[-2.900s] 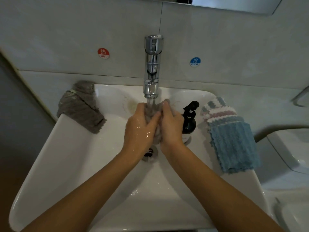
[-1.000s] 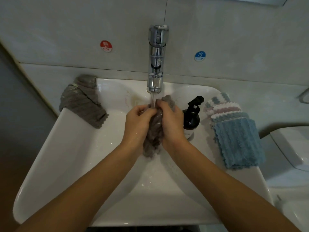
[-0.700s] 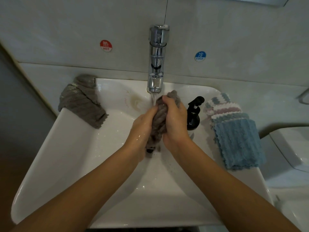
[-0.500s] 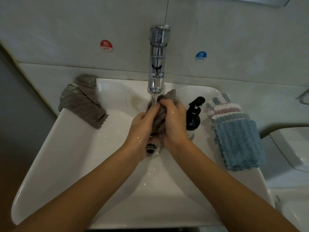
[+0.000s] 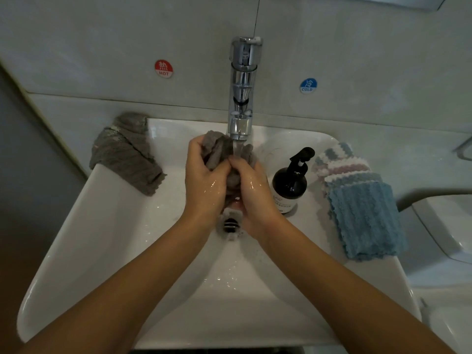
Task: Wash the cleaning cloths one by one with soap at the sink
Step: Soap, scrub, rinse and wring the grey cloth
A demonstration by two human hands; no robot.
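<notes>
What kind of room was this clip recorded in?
Most likely a bathroom: a white basin under a chrome tap with running water, hot and cold stickers on the tiled wall, and what looks like a toilet at the right edge.

cloth point(image 5: 219, 152) under tap point(image 5: 242, 98), bottle point(image 5: 290, 185) right, sink point(image 5: 115, 238) below

- On the wall tile left of your tap, a round red sticker point(image 5: 163, 69) reads "HOT" under a white Chinese character, 热.
- On the wall tile right of the tap, a round blue sticker point(image 5: 308, 86) reads "COLD" under a white Chinese character, 冷.
- The dark pump bottle point(image 5: 289, 187) on the basin's right ledge carries a pale label; its print is too small for you to read.
</notes>
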